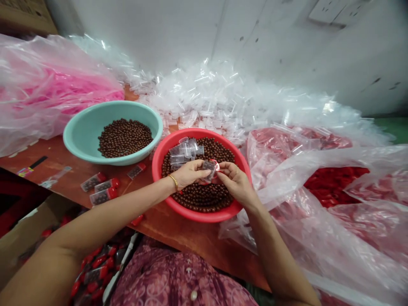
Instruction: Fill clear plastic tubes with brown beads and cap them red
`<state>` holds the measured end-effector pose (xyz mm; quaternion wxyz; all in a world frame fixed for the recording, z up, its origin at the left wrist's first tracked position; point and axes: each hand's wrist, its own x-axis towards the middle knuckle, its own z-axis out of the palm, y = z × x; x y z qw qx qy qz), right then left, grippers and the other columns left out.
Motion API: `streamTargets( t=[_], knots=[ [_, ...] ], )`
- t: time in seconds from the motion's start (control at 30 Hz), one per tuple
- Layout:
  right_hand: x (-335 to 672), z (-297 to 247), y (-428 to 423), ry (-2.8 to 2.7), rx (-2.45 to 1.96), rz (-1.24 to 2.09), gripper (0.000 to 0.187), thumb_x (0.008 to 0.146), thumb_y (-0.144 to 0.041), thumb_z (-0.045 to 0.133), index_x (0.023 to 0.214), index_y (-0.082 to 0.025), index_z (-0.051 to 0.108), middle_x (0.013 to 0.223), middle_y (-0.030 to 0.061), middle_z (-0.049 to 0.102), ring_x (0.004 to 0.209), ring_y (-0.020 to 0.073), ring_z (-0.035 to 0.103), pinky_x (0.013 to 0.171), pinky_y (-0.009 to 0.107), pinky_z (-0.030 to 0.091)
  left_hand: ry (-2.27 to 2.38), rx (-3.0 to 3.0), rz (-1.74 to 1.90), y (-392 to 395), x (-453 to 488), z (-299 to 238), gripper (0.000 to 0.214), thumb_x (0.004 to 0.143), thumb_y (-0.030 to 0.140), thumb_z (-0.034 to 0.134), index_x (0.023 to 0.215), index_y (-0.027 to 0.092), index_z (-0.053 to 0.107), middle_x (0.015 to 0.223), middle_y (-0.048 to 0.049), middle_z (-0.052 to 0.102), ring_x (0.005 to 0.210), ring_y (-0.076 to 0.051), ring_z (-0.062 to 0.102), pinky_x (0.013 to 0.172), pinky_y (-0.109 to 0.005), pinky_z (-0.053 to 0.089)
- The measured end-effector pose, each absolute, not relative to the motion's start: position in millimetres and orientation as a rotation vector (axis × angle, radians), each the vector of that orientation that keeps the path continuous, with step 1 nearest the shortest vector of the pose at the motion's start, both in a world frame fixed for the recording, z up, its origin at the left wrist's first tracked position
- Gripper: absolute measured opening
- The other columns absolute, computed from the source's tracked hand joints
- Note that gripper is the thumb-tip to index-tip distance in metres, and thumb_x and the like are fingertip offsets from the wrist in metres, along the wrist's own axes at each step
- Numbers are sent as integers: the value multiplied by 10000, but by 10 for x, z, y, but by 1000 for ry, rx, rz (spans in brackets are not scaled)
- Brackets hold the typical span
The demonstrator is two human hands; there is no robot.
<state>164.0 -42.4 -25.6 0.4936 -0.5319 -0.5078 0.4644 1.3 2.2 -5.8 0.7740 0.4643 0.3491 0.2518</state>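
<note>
My left hand (189, 173) and my right hand (234, 182) meet over a red bowl (197, 214) full of small brown beads (204, 197). Between them they pinch a small clear plastic tube (209, 168) that holds brown beads, with a red cap (215, 166) at the right hand's fingertips. Both hands are closed on it. Several empty clear tubes (185, 151) lie on the beads at the bowl's far side. A gold bracelet sits on my left wrist.
A teal bowl (79, 131) with brown beads stands to the left. Three filled, red-capped tubes (102, 189) lie on the wooden table before it. A heap of clear tubes (216, 97) lies behind, bags of red caps (334, 178) at right, a pink bag (47, 93) at left.
</note>
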Motion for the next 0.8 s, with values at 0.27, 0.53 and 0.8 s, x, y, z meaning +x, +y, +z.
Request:
streamTargets(
  t=[0.27, 0.53, 0.8],
  knots=[
    [1707, -45, -323, -1281, -1353, 1098, 398, 657, -442, 703, 949, -183, 622, 681, -36, 606, 491, 72, 488, 496, 229, 457, 698, 1057, 501, 65, 14, -79, 136, 659, 92, 549, 780, 137, 508, 616, 51, 533, 475, -36, 491, 484, -157, 413],
    [1628, -76, -225, -1403, -1264, 972, 347, 550, -393, 794, 799, -190, 662, 787, 12, 671, 719, 153, 605, 697, 296, 505, 597, 994, 479, 112, -5, -97, 182, 524, 123, 525, 702, 143, 493, 513, 67, 490, 382, -42, 444, 405, -161, 390],
    [1687, -105, -295, -1375, -1170, 1255, 347, 595, -372, 765, 618, -193, 468, 534, -72, 470, 433, 59, 441, 426, 205, 409, 642, 1118, 467, 63, 26, -76, 185, 523, 93, 533, 704, 127, 518, 579, 48, 545, 418, -36, 464, 419, -158, 399]
  ],
)
